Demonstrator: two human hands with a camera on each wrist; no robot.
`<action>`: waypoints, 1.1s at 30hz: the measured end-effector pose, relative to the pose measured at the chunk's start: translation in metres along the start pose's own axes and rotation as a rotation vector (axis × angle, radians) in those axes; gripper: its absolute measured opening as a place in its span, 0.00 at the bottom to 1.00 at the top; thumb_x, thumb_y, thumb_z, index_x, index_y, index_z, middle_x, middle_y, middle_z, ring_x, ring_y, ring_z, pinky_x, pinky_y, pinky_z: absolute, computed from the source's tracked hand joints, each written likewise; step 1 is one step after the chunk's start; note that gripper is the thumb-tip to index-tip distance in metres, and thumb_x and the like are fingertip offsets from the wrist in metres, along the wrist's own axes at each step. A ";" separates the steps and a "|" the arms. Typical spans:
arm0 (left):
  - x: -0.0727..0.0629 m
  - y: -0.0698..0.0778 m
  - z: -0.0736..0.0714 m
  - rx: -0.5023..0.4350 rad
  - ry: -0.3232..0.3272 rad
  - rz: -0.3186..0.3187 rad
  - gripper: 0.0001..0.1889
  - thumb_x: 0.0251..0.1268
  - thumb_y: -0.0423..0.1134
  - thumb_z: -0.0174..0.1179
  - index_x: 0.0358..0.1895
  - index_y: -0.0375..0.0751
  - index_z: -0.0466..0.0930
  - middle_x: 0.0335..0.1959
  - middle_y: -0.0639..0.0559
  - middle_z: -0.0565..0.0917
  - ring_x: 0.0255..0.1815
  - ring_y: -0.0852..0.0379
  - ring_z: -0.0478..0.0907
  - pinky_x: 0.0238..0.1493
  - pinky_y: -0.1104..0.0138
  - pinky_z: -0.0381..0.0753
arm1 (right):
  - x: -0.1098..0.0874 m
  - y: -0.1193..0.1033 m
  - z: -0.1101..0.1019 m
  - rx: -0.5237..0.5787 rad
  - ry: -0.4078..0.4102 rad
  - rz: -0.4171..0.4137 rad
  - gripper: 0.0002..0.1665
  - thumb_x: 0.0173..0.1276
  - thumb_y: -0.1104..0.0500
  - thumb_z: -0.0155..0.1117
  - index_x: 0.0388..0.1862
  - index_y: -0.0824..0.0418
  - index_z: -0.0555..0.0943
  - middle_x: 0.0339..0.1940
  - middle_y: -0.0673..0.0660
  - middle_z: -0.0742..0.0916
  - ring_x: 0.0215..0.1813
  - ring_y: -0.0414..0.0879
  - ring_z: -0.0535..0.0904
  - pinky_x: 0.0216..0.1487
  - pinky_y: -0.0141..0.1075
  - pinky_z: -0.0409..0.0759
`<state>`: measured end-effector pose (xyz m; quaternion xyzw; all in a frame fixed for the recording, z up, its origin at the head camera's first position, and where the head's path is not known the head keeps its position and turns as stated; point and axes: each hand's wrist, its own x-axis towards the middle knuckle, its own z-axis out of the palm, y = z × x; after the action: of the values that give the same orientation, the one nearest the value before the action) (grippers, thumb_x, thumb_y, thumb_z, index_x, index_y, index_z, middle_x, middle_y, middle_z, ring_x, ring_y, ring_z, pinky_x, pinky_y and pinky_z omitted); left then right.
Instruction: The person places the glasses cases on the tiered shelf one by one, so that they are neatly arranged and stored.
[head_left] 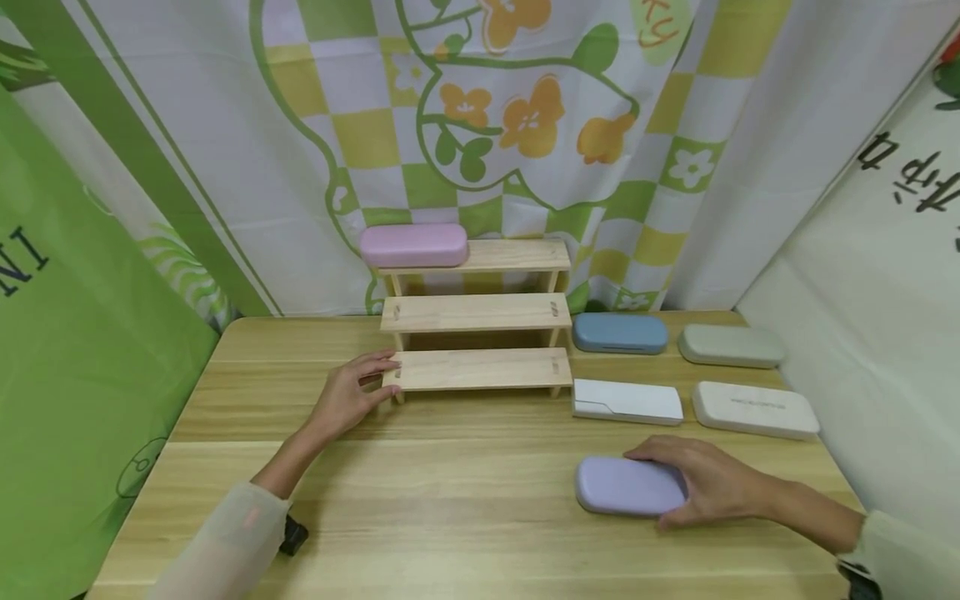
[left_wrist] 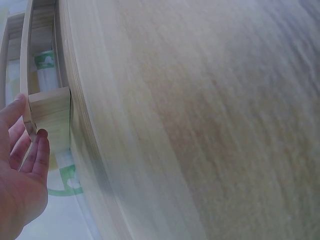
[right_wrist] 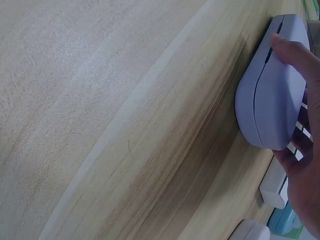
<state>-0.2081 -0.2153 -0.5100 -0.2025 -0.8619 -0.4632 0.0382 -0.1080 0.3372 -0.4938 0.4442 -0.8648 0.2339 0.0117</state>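
Note:
A wooden three-step display rack (head_left: 476, 369) stands toward the back of the table. My left hand (head_left: 352, 393) holds the left end of its lowest step. In the left wrist view, the thumb and fingers (left_wrist: 40, 150) of that hand sit around the corner of the wooden step (left_wrist: 26, 65). Toward the right front, my right hand (head_left: 708, 479) grips a lavender glasses case (head_left: 626, 486) by its right end. The right wrist view has the thumb on the seam side of the lavender case (right_wrist: 275, 90), with the other fingers partly hidden behind it.
A pink glasses case (head_left: 414, 245) lies on the top step, at the left. Right of the rack lie a blue case (head_left: 620, 333), a grey-green case (head_left: 731, 345), a white case (head_left: 627, 402) and a cream case (head_left: 756, 409). Patterned curtains (head_left: 525, 117) hang behind the table (head_left: 450, 517).

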 end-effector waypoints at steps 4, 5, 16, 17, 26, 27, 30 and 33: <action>0.000 0.000 0.000 -0.002 -0.003 -0.008 0.21 0.63 0.29 0.75 0.60 0.31 0.86 0.71 0.37 0.79 0.70 0.37 0.78 0.65 0.48 0.85 | 0.001 0.000 -0.001 0.002 -0.003 0.000 0.49 0.47 0.39 0.90 0.64 0.60 0.83 0.57 0.50 0.88 0.53 0.39 0.83 0.45 0.32 0.86; 0.000 0.000 0.000 -0.003 -0.005 -0.010 0.21 0.63 0.29 0.75 0.60 0.31 0.86 0.71 0.38 0.79 0.70 0.37 0.78 0.66 0.48 0.85 | 0.002 0.000 -0.001 0.003 -0.005 -0.003 0.48 0.47 0.41 0.91 0.64 0.60 0.83 0.57 0.50 0.88 0.53 0.38 0.83 0.45 0.32 0.86; 0.000 -0.002 -0.001 -0.002 -0.008 -0.007 0.22 0.64 0.29 0.75 0.61 0.32 0.86 0.72 0.38 0.79 0.70 0.37 0.78 0.66 0.49 0.85 | 0.009 -0.001 0.000 -0.045 0.030 -0.047 0.47 0.41 0.50 0.90 0.62 0.62 0.84 0.54 0.48 0.89 0.50 0.37 0.84 0.45 0.27 0.84; 0.000 -0.002 -0.001 -0.003 -0.008 -0.010 0.21 0.64 0.29 0.75 0.61 0.32 0.86 0.72 0.38 0.79 0.70 0.37 0.78 0.66 0.49 0.85 | 0.011 -0.001 0.000 -0.051 0.034 -0.056 0.47 0.40 0.50 0.90 0.62 0.62 0.84 0.54 0.49 0.89 0.50 0.38 0.84 0.46 0.26 0.84; 0.001 -0.003 -0.001 -0.019 -0.009 -0.008 0.21 0.64 0.29 0.75 0.60 0.31 0.86 0.71 0.38 0.79 0.70 0.38 0.79 0.65 0.53 0.86 | 0.029 -0.003 -0.005 -0.075 0.030 -0.077 0.47 0.41 0.50 0.89 0.63 0.62 0.84 0.56 0.50 0.89 0.53 0.44 0.87 0.48 0.35 0.89; 0.001 -0.003 -0.001 -0.018 -0.009 -0.008 0.21 0.64 0.29 0.75 0.60 0.31 0.86 0.71 0.38 0.79 0.70 0.38 0.79 0.65 0.53 0.86 | 0.032 -0.003 -0.006 -0.077 0.030 -0.083 0.47 0.41 0.51 0.89 0.63 0.62 0.84 0.56 0.50 0.89 0.53 0.45 0.87 0.49 0.36 0.90; 0.001 -0.003 -0.001 -0.017 -0.009 -0.011 0.21 0.64 0.29 0.75 0.60 0.31 0.86 0.71 0.38 0.79 0.70 0.39 0.79 0.65 0.53 0.86 | 0.042 -0.003 -0.008 -0.082 0.036 -0.110 0.47 0.40 0.51 0.88 0.63 0.62 0.84 0.56 0.51 0.90 0.53 0.46 0.87 0.49 0.39 0.90; 0.001 -0.003 -0.001 -0.021 -0.010 -0.017 0.21 0.64 0.29 0.75 0.60 0.32 0.86 0.71 0.39 0.79 0.70 0.39 0.78 0.65 0.53 0.86 | 0.053 -0.004 -0.011 -0.070 0.042 -0.131 0.46 0.40 0.52 0.88 0.62 0.63 0.84 0.54 0.51 0.89 0.52 0.43 0.86 0.47 0.38 0.90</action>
<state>-0.2106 -0.2175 -0.5117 -0.1980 -0.8588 -0.4717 0.0279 -0.1390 0.2992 -0.4700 0.4943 -0.8410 0.2115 0.0608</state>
